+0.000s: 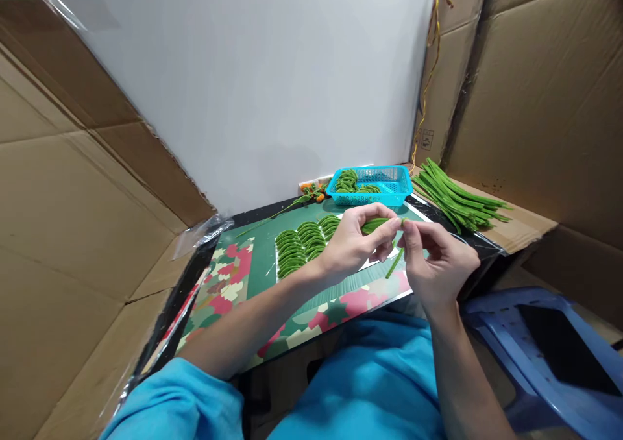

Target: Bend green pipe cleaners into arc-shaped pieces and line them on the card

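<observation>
My left hand (pixel 357 235) is closed around a green fuzzy leaf-like piece (pixel 374 225), held above the table's right part. My right hand (pixel 435 255) pinches the green tip at that piece's right end, close to my left fingertips. A short green stem (pixel 394 264) hangs down between the hands. Left of my left hand, rows of curved green pieces (pixel 291 252) lie on a white sheet. Behind the hands stands a blue basket (pixel 400 196) with more curved green pieces (pixel 346 181) in its left part.
A bundle of long green stems (pixel 455 196) lies on cardboard at the right. Orange flowers (pixel 320 193) on a green stem rest left of the basket. A blue plastic stool (pixel 540 362) bears a dark flat object (pixel 567 346). Cardboard walls (pixel 540 102) flank the table.
</observation>
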`<state>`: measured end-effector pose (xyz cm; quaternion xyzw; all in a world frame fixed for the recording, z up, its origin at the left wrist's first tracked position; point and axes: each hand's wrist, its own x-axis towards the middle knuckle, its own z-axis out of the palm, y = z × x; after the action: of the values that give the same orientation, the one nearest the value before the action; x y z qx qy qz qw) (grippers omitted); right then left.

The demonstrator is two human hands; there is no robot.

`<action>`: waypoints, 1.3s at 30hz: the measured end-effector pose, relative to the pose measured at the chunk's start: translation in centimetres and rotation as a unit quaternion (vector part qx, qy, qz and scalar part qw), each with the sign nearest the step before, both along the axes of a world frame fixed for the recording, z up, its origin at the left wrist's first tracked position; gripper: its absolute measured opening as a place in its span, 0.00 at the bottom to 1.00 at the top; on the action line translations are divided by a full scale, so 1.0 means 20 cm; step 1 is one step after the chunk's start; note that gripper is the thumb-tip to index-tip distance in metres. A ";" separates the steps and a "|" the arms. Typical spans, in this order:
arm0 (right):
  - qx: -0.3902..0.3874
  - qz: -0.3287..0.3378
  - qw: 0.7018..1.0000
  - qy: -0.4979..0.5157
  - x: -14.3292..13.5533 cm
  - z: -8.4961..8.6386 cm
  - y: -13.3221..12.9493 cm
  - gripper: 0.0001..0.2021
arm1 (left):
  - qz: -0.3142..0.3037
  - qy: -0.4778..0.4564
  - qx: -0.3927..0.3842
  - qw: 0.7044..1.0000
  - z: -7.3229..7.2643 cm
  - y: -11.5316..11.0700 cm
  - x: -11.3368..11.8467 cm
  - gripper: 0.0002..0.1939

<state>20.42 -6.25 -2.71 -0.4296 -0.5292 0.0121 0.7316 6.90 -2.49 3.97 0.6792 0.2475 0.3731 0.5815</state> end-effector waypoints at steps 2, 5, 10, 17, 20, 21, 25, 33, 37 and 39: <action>-0.027 0.029 0.999 0.026 0.00 0.02 -0.01 0.09 | 0.020 0.018 0.045 0.999 -0.01 0.00 0.00 0.19; -0.067 0.105 0.989 0.076 0.01 0.05 -0.03 0.12 | 0.070 0.074 0.199 0.975 -0.02 0.01 -0.02 0.13; -0.157 0.331 0.900 0.237 0.07 0.06 -0.01 0.15 | 0.079 0.166 0.505 0.843 -0.01 0.05 -0.06 0.07; -0.262 0.529 0.730 0.345 0.13 0.08 0.03 0.14 | 0.033 0.178 0.662 0.727 0.02 0.10 -0.10 0.07; -0.270 0.553 0.701 0.361 0.11 0.08 0.04 0.14 | 0.026 0.186 0.741 0.645 0.03 0.12 -0.11 0.10; -0.265 0.550 0.705 0.361 0.10 0.08 0.04 0.14 | 0.027 0.187 0.761 0.621 0.04 0.13 -0.11 0.10; -0.235 0.508 0.755 0.341 0.07 0.06 0.03 0.15 | 0.040 0.187 0.790 0.583 0.04 0.15 -0.12 0.09; -0.262 0.541 0.694 0.395 0.07 0.07 0.03 0.16 | 0.073 0.191 0.854 0.478 0.05 0.15 -0.13 0.07; -0.290 0.577 0.647 0.405 0.07 0.07 0.04 0.19 | 0.060 0.178 0.877 0.443 0.05 0.18 -0.15 0.07; -0.281 0.570 0.662 0.397 0.05 0.07 0.04 0.20 | 0.039 0.168 0.860 0.480 0.03 0.20 -0.16 0.06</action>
<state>21.51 -5.37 -1.31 -0.1841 -0.3016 0.7442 0.5668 3.66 1.44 4.56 0.8793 -0.0778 0.3009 -0.3610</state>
